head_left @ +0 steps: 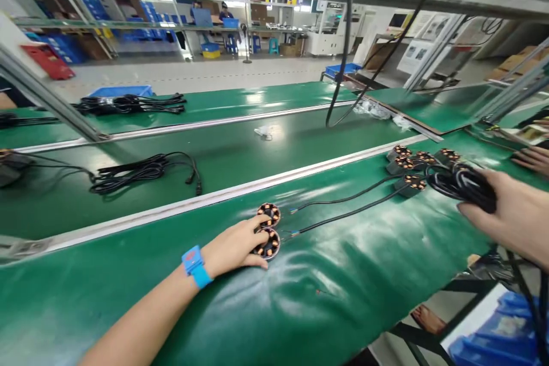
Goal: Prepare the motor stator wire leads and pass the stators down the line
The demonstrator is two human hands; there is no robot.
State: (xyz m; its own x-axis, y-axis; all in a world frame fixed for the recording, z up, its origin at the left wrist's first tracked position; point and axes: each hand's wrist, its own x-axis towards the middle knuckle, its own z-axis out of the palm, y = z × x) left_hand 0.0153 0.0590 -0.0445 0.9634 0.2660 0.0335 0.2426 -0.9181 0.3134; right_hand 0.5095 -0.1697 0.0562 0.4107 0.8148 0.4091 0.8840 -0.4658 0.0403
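My left hand (240, 243), with a blue wrist strap (196, 267), rests over two round copper-wound motor parts (269, 215) on the green mat (300, 309). Its fingers are apart, touching the parts. At the right, my right hand (497, 206) is closed around a coiled black cable bundle (463, 186). Several more motor parts (414, 184) with dark housings stand just left of that bundle. Two black cables (347, 213) stretch from there toward the left-hand parts, their thin stripped wire ends lying close to them.
Beyond a white rail (231, 190), a coiled black cable (141, 171) and a small clear bag (263, 132) lie on the belt. More cables (128, 104) lie further back. A hanging black cable (348, 28) loops down ahead. Another person's hand (534, 157) is at the right edge.
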